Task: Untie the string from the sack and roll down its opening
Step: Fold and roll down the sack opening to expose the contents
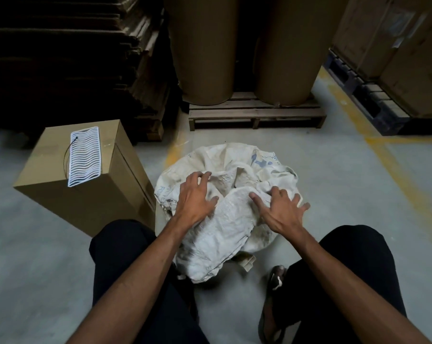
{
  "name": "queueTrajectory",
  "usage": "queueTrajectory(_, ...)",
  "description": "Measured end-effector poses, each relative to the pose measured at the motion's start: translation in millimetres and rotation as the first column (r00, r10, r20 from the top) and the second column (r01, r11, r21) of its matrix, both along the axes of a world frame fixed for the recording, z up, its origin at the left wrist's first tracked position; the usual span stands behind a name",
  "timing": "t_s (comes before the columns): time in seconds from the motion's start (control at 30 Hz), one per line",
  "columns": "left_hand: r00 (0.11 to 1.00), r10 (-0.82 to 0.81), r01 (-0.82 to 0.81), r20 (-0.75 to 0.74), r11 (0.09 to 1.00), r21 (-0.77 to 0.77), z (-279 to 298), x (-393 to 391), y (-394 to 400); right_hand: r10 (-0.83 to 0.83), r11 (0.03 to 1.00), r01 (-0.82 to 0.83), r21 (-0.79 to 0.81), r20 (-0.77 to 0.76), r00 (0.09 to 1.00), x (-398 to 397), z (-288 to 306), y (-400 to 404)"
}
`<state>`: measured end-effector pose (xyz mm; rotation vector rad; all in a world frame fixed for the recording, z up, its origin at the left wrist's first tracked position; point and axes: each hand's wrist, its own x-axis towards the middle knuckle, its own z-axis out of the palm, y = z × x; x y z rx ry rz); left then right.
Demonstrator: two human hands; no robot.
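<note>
A dirty white woven sack [224, 219] stands on the concrete floor between my knees, its top crumpled and folded over toward me. Faded blue print shows on its far side. My left hand [196, 197] rests flat on the sack's left top with fingers spread. My right hand [280, 209] lies on the right top, fingers also spread, pressing the fabric. Neither hand holds anything. No string shows on the sack.
A brown cardboard box [85, 192] stands close at the left, with a white wavy-patterned sheet [84, 157] and a thin black cord on top. Behind the sack are big brown paper rolls [244, 50] on a wooden pallet [254, 112], stacked cardboard at far left, and boxes on a dark pallet at right.
</note>
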<state>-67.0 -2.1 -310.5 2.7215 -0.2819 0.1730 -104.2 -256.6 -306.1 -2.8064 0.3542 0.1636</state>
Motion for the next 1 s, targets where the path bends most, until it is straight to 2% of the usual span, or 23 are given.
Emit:
queueTrajectory(0.1,0.994,-0.071,0.08,-0.086,0.991,0.105,-12.3,16.9,-11.5,-0.092,0.996,0.092,0.001,0.009,0.996,2.2,-6.4,0.1)
queueTrajectory(0.2,0.967,-0.15,0.18,-0.204,0.974,0.135,-22.0,34.2,-24.6,-0.229,0.964,0.224,0.142,0.016,0.973,8.8,-7.1,-1.7)
queueTrajectory(0.33,0.983,-0.135,0.168,-0.124,0.934,0.316,-26.7,44.7,-34.9,-0.38,0.894,0.379,0.24,-0.041,0.924,16.8,-12.2,1.1)
queueTrajectory(0.47,0.976,-0.217,0.202,0.004,0.917,0.344,-20.1,36.9,-49.5,-0.35,0.856,0.364,0.366,-0.108,0.931,22.2,-9.1,-2.9)
queueTrajectory(0.53,0.957,-0.284,0.259,0.062,0.93,0.259,-12.9,34.1,-50.8,-0.246,0.859,0.286,0.424,-0.149,0.958,26.4,-3.0,-8.8)
queueTrajectory(0.57,0.964,-0.258,0.247,0.063,0.958,0.146,-5.5,35.6,-45.6,-0.219,0.868,0.266,0.42,-0.158,0.963,26.2,-1.3,-12.9)
queueTrajectory(0.6,0.983,-0.177,0.177,0.053,0.984,0.008,3.7,39.7,-36.3,-0.213,0.877,0.259,0.404,-0.156,0.965,24.3,-0.8,-18.3)
queueTrajectory(0.67,0.995,0.095,-0.089,0.02,0.978,-0.188,20.4,51.0,-5.6,-0.23,0.884,0.263,0.386,-0.13,0.965,17.4,-0.9,-31.0)
queueTrajectory(0.73,0.951,0.307,-0.287,0.03,0.917,-0.278,30.4,57.9,31.2,-0.272,0.856,0.297,0.423,-0.121,0.955,11.0,0.3,-43.7)
queueTrajectory(0.77,0.937,0.348,-0.323,0.035,0.899,-0.298,31.7,57.7,42.5,-0.305,0.836,0.328,0.441,-0.125,0.944,9.6,2.9,-48.1)
queueTrajectory(0.8,0.936,0.353,-0.331,0.019,0.894,-0.301,30.9,54.1,46.6,-0.341,0.826,0.356,0.438,-0.115,0.933,9.0,6.2,-50.2)
queueTrajectory(0.87,0.955,0.296,-0.295,-0.028,0.927,-0.23,25.0,42.1,39.7,-0.366,0.881,0.348,0.32,-0.005,0.931,7.5,12.9,-49.1)
queueTrajectory(0.93,0.976,0.218,-0.218,-0.017,0.97,-0.11,17.1,28.2,30.0,-0.22,0.971,0.199,0.134,0.157,0.963,5.2,19.2,-42.3)
queueTrajectory(1.0,0.981,0.189,-0.186,0.038,0.98,-0.071,15.4,22.3,25.8,-0.023,1.0,0.017,0.024,0.266,0.964,5.3,23.2,-29.3)
